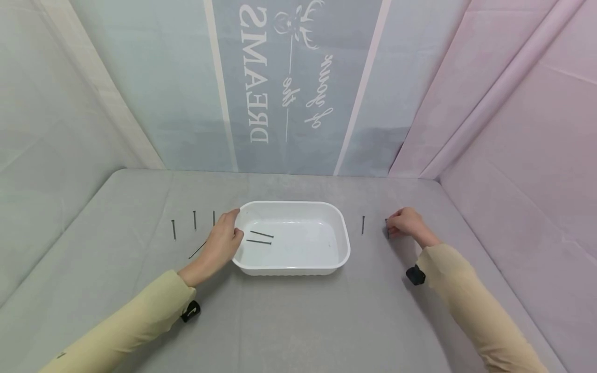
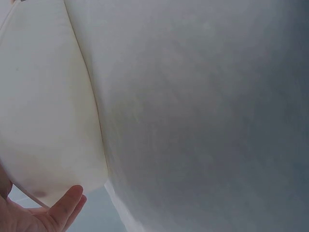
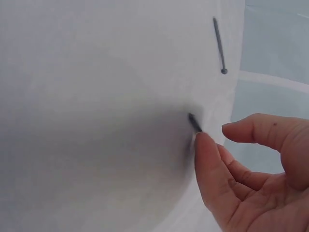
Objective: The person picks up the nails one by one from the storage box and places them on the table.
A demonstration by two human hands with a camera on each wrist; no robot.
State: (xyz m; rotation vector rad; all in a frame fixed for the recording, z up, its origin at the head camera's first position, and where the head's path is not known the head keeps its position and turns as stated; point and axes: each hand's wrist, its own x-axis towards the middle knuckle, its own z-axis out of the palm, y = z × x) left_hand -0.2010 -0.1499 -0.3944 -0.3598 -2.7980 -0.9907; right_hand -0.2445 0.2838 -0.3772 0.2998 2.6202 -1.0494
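Observation:
A white rectangular dish (image 1: 345, 255) holds two nails (image 1: 260, 242). At its left end my left hand (image 1: 219, 244) grips the rim; the left wrist view has the fingers (image 2: 67, 208) against what looks like the dish's pale outer wall (image 2: 53, 106). To the right, my right hand (image 1: 407, 223) is at a dark nail (image 1: 387, 228) on the grey cloth. In the right wrist view, a fingertip (image 3: 206, 145) covers part of that nail (image 3: 194, 122), and the thumb stands apart from it.
Left of the dish lie several nails, among them an upright-lying nail (image 1: 173, 230) and a slanted nail (image 1: 196, 251) by the left hand. Another nail (image 1: 363, 225) lies between dish and right hand. Cloth walls, one a printed curtain (image 1: 294, 150), border the grey surface (image 1: 298, 321).

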